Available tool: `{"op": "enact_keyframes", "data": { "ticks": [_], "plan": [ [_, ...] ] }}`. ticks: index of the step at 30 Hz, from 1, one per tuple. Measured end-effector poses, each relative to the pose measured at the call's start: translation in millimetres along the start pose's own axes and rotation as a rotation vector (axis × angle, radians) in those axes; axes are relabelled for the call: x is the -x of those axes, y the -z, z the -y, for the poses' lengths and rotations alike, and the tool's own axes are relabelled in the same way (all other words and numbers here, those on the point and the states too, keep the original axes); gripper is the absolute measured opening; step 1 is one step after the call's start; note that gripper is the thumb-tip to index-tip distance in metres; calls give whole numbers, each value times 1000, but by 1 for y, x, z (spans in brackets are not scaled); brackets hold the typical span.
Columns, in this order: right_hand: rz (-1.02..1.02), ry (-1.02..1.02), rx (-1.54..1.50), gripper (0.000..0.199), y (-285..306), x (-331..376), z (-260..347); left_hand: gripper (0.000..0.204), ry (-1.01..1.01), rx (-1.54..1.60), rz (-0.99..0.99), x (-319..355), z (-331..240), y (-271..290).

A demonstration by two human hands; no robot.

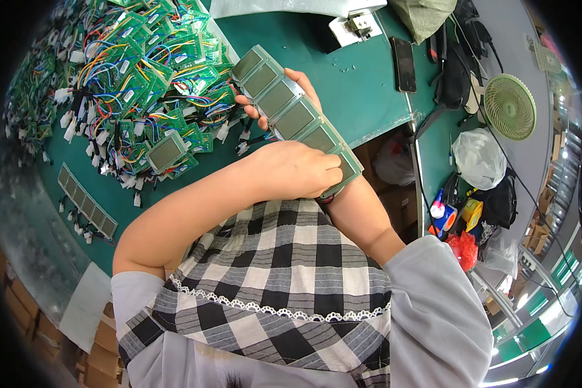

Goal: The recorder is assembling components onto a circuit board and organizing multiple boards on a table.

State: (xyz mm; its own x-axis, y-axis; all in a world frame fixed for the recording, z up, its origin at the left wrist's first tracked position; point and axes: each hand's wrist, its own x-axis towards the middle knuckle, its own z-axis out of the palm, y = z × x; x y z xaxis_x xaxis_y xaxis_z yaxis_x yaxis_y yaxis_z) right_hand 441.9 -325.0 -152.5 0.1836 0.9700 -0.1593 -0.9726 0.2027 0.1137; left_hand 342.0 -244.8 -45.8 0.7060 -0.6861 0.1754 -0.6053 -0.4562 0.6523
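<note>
I hold a long strip of several grey display panels [295, 118] joined in a row, slanting from upper left to lower right above the table edge. My right hand [304, 83] reaches up behind the strip and grips its middle, fingers wrapping both edges. My left hand [297, 171] rests on the strip's near end, fingertips pressing the last panel [348, 167]. A big pile of green circuit boards with coloured wires [136, 71] lies left of the strip, with one display module [166, 152] on top.
A second strip of displays [87, 200] lies on the green table mat [343, 84] at the left. A dark phone [404, 63], a white box [355, 26] and a black bag [456, 74] are at the back right. A small round fan [509, 107] and plastic bags [478, 158] are beside the table.
</note>
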Motion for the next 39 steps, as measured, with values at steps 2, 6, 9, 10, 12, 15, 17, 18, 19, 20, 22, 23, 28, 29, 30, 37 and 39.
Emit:
{"op": "enact_keyframes", "data": {
  "ticks": [2, 6, 9, 10, 12, 15, 17, 18, 19, 20, 22, 23, 28, 29, 30, 37, 39],
  "plan": [
    [12, 3, 25, 71, -1, 0, -1, 28, 2, 81, -4, 4, -4, 2],
    [49, -12, 45, 73, 0, -4, -2, 44, 82, 156, 53, -2, -9, 1],
    [55, -18, 44, 74, -1, -3, -2, 40, 78, 182, 59, -2, -4, 2],
    [48, -17, 37, 75, -3, -3, -3, 38, 61, 210, 55, -1, -3, 3],
    [34, -28, 45, 74, -4, -4, -4, 37, 72, 211, 60, 0, -4, 6],
    [15, -18, 81, 73, -2, -2, -5, 35, 81, 210, 68, -2, -6, 5],
    [16, -6, 108, 73, -2, -3, -6, 35, 89, 204, 70, -2, -7, 5],
    [20, -20, 97, 72, -3, -4, -6, 35, 91, 191, 74, -1, -8, 6],
    [23, -29, 85, 71, -2, -4, -7, 35, 91, 180, 82, 0, -8, 6],
    [22, -27, 84, 71, -2, -4, -7, 35, 89, 181, 84, 1, -8, 8],
    [59, -10, 52, 70, -1, -4, -7, 38, 80, 188, 111, 3, -9, 13],
    [58, -11, 51, 70, -1, -5, -7, 38, 81, 189, 110, 3, -10, 12],
    [65, -1, 55, 68, -5, -5, -8, 41, 93, 97, 10, 1, -14, -2],
    [65, 0, 54, 68, -4, -5, -7, 41, 93, 97, 11, 1, -13, -2],
    [57, 1, 56, 68, -4, -5, -6, 40, 93, 103, 19, 1, -13, 0],
    [14, -13, 79, 69, -4, -5, -5, 35, 86, 142, -4, 3, -10, 0],
    [14, -7, 89, 69, -3, -5, -5, 33, 90, 147, -2, 3, -10, 1]
  ]
}}
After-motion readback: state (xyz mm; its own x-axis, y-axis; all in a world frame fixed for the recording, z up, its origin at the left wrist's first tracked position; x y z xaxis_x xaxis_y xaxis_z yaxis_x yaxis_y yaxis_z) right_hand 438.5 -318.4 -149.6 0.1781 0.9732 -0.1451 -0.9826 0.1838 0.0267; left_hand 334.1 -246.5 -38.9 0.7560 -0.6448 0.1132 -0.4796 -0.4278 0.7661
